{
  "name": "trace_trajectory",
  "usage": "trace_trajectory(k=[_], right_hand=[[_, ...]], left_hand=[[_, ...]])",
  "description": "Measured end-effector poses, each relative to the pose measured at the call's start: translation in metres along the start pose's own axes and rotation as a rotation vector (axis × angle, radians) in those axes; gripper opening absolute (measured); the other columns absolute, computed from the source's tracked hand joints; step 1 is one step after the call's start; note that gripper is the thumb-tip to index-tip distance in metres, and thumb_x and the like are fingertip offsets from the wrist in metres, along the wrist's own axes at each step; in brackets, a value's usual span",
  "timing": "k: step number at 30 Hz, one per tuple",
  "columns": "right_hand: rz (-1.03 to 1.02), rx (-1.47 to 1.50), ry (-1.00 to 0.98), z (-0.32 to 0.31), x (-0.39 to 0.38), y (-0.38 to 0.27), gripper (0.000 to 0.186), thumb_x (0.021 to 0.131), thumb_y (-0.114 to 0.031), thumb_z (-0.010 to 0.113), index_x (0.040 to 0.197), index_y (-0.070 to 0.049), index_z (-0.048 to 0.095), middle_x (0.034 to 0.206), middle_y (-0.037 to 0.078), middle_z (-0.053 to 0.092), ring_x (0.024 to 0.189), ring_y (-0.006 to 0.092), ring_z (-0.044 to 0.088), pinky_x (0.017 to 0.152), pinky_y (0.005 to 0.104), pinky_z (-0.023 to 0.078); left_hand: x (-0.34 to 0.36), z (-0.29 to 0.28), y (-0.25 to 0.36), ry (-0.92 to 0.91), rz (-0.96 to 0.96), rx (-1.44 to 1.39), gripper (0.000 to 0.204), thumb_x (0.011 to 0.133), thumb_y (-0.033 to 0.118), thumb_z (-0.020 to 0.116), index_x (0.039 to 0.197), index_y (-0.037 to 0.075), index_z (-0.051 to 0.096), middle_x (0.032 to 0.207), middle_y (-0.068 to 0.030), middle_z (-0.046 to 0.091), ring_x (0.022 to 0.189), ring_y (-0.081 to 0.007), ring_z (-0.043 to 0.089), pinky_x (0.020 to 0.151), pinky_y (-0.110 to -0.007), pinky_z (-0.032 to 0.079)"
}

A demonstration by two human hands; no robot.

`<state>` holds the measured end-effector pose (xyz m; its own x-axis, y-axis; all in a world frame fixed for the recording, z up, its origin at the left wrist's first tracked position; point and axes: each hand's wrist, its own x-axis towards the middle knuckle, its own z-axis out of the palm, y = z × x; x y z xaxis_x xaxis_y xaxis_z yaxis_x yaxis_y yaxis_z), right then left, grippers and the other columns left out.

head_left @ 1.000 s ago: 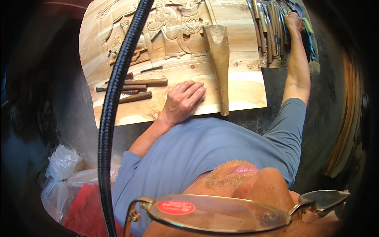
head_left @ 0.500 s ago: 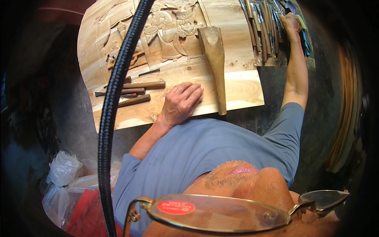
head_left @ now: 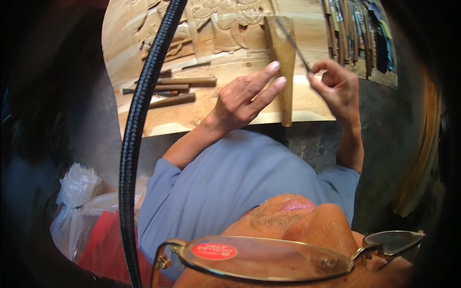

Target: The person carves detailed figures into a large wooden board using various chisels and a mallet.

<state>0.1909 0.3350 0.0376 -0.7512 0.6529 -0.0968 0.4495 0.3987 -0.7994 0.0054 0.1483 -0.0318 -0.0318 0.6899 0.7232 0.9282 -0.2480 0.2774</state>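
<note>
My right hand pinches a slim dark metal chisel between thumb and fingers, its far end pointing up and left over the wooden mallet. That mallet lies on the carved board, its wide head away from me and its narrow handle at the near edge. Just left of the mallet is my left hand, open, fingers stretched toward it and holding nothing. Left of that hand rest several wooden-handled chisels and a thin dark metal tool. Relief carving covers the board's far part.
A row of wooden-handled carving tools lies on a side surface at the far right. A black braided cable crosses the view at the left. Plastic bags sit at the lower left; long wooden strips stand at the right.
My right hand has come back from the tool row to above the board, now with the slim chisel in it. My left hand has lifted from the board and opened toward the mallet.
</note>
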Motion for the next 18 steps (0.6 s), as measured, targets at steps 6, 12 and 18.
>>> trace_trajectory(k=[6, 12, 18], right_hand=[[0.066, 0.217, -0.268, 0.040, -0.029, -0.034, 0.011, 0.093, -0.011, 0.077, 0.095, -0.003, 0.071, 0.052, -0.001, 0.053, 0.049, 0.0026, 0.047, 0.046, 0.0256, 0.034], [-0.294, -0.463, 0.623, 0.065, -0.008, -0.003, 0.056, 0.085, -0.039, 0.087, 0.130, -0.008, 0.069, 0.094, 0.012, 0.079, 0.071, 0.0182, 0.074, 0.064, 0.0291, 0.057], [0.067, -0.476, 0.375, 0.099, -0.007, 0.009, 0.085, 0.084, -0.044, 0.085, 0.152, -0.005, 0.051, 0.081, 0.011, 0.077, 0.072, 0.0222, 0.077, 0.065, 0.0331, 0.060]], left_hand=[[-0.001, -0.008, -0.005, -0.090, 0.050, 0.033, 0.043, 0.079, 0.005, 0.072, 0.122, 0.006, 0.076, 0.121, -0.0111, 0.070, 0.084, -0.0207, 0.070, 0.066, -0.031, 0.057], [0.004, -0.017, -0.037, 0.133, -0.306, -0.075, 0.018, 0.090, -0.002, 0.073, 0.107, 0.003, 0.075, 0.095, -0.0098, 0.078, 0.079, -0.0175, 0.074, 0.066, -0.030, 0.057], [0.026, 0.013, -0.049, 0.322, -0.593, -0.585, 0.009, 0.106, 0.008, 0.063, 0.109, 0.000, 0.066, 0.105, -0.0090, 0.079, 0.093, -0.0115, 0.073, 0.084, -0.025, 0.059]])
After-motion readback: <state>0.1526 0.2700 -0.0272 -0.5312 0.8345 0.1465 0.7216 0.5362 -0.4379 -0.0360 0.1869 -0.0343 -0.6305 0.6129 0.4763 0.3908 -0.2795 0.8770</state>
